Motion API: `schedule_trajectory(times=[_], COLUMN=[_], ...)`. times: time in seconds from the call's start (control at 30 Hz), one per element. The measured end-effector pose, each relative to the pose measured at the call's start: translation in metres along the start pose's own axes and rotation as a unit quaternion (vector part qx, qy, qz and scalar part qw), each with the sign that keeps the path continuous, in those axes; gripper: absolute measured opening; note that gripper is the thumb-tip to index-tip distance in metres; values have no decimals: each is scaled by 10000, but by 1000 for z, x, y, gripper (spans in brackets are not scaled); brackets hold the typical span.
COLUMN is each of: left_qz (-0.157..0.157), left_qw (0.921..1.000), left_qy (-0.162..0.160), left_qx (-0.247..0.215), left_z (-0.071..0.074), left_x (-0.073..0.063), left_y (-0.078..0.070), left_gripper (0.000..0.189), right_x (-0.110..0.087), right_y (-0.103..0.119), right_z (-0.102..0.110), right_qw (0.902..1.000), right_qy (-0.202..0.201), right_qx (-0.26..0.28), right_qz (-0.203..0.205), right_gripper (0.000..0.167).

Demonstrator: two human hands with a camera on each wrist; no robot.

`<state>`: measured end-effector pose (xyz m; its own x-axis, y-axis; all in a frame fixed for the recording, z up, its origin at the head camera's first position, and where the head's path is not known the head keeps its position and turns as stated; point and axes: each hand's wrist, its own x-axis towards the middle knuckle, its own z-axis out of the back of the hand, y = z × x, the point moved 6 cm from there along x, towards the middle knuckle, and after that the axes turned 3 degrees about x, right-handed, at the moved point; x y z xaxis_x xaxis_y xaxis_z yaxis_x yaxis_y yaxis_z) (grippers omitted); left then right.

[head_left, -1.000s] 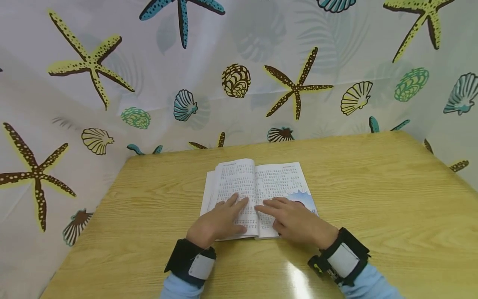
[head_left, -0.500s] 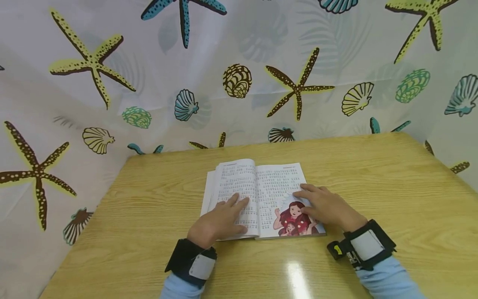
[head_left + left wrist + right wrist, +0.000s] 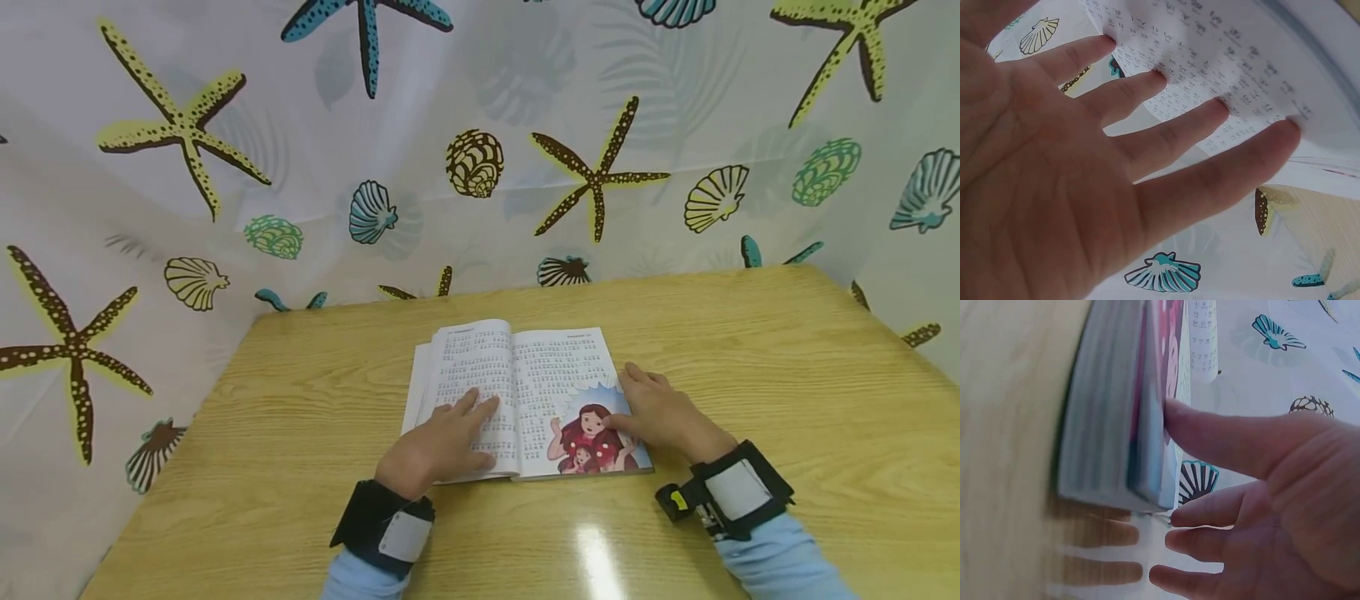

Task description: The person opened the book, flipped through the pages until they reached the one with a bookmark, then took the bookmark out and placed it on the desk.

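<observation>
Book (image 3: 551, 367) laid open under two hands

Lies near the middle of wood-grain table (image 3: 322, 392), printed in rows too small to read. Partly covered on the left page by left hand (image 3: 442, 437), with fingers straight and spread apart, tips on the paper; in the left wrist view, cropped at one digit by the frame's upper left. Touched at the right page's outer edge by the thumb of right hand (image 3: 667, 417), with the other fingers extended slightly apart beyond that edge. Hard to tell about contact between index fingertip and book. Beneath that thumb, hidden at one side, illustration of long-haired figures in red (image 3: 588, 442). Cut off below: blue sleeves (image 3: 780, 554); above: shell-and-starfish cloth (image 3: 420, 225).
</observation>
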<state>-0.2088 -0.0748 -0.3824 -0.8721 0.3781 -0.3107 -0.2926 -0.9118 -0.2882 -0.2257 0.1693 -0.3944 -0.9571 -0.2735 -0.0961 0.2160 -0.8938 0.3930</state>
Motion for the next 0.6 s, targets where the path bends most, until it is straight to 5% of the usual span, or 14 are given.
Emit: schedule_trajectory(times=[0.4,0.6], left_qz=[-40,-34], left_qw=[10000,10000], left_qy=[-17,22], left_qx=[29,8], left_z=[-1,0], left_x=[0,1], left_y=[1,2], left_gripper=[73,74], right_x=[0,-2], right_y=[5,17], right_z=[1,7], right_qw=[9996,9936], right_qy=[16,-744], right_qx=[-132,-840], right_qz=[-244,-99], right_gripper=[62,43])
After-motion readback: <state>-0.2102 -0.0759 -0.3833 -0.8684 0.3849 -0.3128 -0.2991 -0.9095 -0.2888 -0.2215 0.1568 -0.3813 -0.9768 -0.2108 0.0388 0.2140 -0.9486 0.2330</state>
